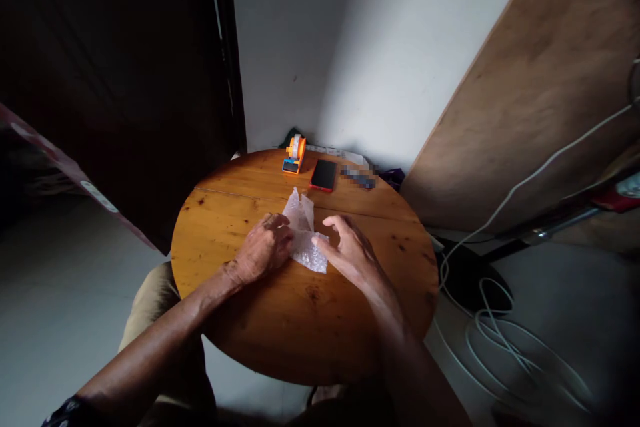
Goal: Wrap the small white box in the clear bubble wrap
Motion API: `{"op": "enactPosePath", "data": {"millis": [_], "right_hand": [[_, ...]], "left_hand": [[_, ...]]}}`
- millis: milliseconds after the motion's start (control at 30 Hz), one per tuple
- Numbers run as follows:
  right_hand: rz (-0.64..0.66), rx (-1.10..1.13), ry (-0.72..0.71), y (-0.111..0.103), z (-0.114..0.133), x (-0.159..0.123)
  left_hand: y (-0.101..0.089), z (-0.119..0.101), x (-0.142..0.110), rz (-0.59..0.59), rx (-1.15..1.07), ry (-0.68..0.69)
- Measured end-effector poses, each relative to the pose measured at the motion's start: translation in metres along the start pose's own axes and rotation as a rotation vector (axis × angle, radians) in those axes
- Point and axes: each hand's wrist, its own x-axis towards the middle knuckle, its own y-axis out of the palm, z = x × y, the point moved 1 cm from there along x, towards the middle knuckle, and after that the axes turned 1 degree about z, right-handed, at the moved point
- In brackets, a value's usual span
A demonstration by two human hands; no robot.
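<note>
A small sheet of clear bubble wrap (306, 240) lies crumpled in the middle of a round wooden table (300, 320). My left hand (263, 248) rests on its left side with the fingers curled and pressing into the wrap. On the other side my right hand (347, 245) touches the sheet's right edge; its thumb is against the plastic and its fingers are arched and spread above the table. One corner of the wrap sticks up behind my left hand.
At the table's far edge stand an orange tape dispenser (295, 155), a dark phone in a red case (324, 175) and a small blurred object (359, 177). A wooden board (525, 93) leans at the right. White cable (505, 340) coils on the floor.
</note>
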Motion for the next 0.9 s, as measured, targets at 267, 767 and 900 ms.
{"op": "enactPosePath", "data": {"millis": [267,767,900], "right_hand": [[0.052,-0.069,0.055,0.015,0.006,-0.007],[0.269,-0.19,-0.032,0.012,0.007,-0.002],[0.291,-0.148,0.094,0.002,0.004,0.005]], "left_hand": [[0.01,0.005,-0.005,-0.076,-0.044,0.05],[0.011,0.005,-0.004,-0.053,-0.088,0.109],[0.013,0.007,-0.002,-0.008,-0.058,0.126]]}}
